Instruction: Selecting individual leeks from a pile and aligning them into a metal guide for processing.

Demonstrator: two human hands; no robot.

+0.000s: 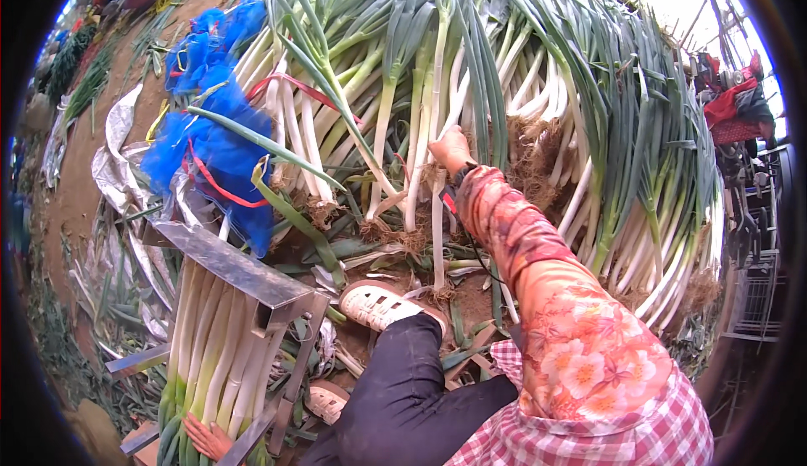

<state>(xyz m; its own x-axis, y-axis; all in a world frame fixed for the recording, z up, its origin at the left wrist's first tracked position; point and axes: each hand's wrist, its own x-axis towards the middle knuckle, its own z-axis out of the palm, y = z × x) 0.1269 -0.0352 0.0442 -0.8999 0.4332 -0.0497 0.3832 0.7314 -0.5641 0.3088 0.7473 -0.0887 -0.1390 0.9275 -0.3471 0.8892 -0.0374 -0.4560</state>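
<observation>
My right hand (452, 148) reaches forward into a big heap of long green onions (538, 88), with white stalks, green leaves and dirty roots. Its fingers are closed around the white stalk of a green onion, partly hidden by the hand. At the lower left, my left hand (208, 437) lies with fingers stretched on a bundle of trimmed green onions (223, 331), where white turns to green. That bundle lies in a metal frame (235, 260) with a flat top plate and side bars.
Blue netting (223, 147) with red ties lies left of the heap. Beside it are silvery plastic sheets (122, 147) on brown soil. Leaf scraps litter the ground around my shoes (391, 305). A wire crate (754, 298) and red cloth (735, 109) are at the far right.
</observation>
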